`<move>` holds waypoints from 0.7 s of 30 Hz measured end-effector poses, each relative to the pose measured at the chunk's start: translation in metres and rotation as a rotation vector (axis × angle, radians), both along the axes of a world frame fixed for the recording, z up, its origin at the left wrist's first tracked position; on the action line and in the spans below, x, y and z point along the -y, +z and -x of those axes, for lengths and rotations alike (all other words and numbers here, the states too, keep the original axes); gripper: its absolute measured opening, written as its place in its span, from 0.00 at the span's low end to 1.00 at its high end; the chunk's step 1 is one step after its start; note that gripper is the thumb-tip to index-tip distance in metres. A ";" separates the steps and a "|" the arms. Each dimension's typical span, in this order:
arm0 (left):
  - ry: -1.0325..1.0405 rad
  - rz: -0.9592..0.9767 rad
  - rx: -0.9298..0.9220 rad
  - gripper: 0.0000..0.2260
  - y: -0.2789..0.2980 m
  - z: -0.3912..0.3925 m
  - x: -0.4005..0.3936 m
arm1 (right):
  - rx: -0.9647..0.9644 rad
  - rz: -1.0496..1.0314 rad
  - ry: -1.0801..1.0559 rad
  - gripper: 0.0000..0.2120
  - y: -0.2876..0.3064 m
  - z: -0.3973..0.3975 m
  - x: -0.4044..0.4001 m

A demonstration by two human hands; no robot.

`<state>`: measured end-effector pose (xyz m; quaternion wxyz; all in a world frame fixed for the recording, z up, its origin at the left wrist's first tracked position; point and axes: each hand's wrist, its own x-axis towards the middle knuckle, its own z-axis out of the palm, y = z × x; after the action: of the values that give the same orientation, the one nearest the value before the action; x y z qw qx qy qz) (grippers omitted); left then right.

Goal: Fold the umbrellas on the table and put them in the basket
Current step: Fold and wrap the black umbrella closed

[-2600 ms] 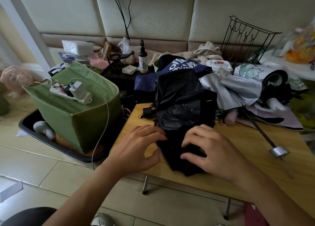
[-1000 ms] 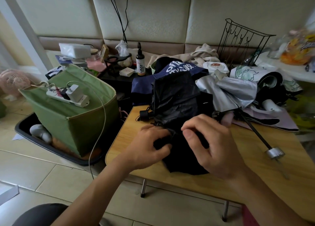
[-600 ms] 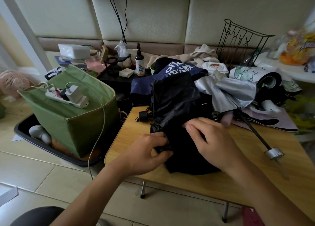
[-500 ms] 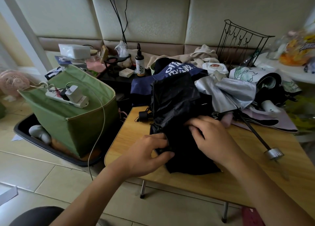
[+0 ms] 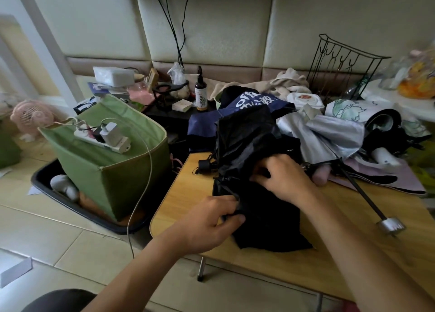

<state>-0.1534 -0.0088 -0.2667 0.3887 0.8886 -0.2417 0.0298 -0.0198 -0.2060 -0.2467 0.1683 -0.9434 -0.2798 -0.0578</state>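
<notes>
Black umbrella (image 5: 256, 170) lies on the bench (image 5: 183, 194) near its left edge. My left hand (image 5: 207, 224) pinches a canopy fold; my right hand (image 5: 282, 179) clutches fabric farther up. I judge that slack pleats may slip free and unfurl, or snag the neighbouring silver umbrella (image 5: 329, 135), before reaching the green basket (image 5: 117, 170)

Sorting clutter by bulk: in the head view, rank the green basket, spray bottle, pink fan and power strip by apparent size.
1. Green basket
2. Pink fan, farther off, so unsure
3. Power strip, looks about alike with the fan
4. Spray bottle
</notes>
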 end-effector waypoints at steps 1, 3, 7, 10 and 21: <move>0.006 -0.006 -0.006 0.13 0.000 0.000 -0.001 | 0.048 -0.048 0.000 0.11 0.001 -0.001 -0.003; 0.008 -0.003 -0.051 0.11 0.002 0.000 -0.001 | 0.144 -0.135 -0.009 0.09 0.000 -0.003 -0.009; -0.010 0.103 -0.198 0.08 0.006 0.006 0.003 | 0.277 -0.218 -0.031 0.09 -0.008 -0.008 -0.016; 0.017 0.143 -0.301 0.05 0.007 0.006 0.004 | 0.315 -0.255 -0.036 0.09 -0.010 -0.008 -0.017; 0.087 0.432 -0.530 0.08 0.022 0.009 -0.003 | 0.308 -0.261 -0.093 0.09 -0.023 -0.006 -0.023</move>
<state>-0.1626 -0.0062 -0.2449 0.6155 0.7721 -0.0823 -0.1349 -0.0134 -0.1831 -0.2700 0.2414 -0.9055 -0.2486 -0.2449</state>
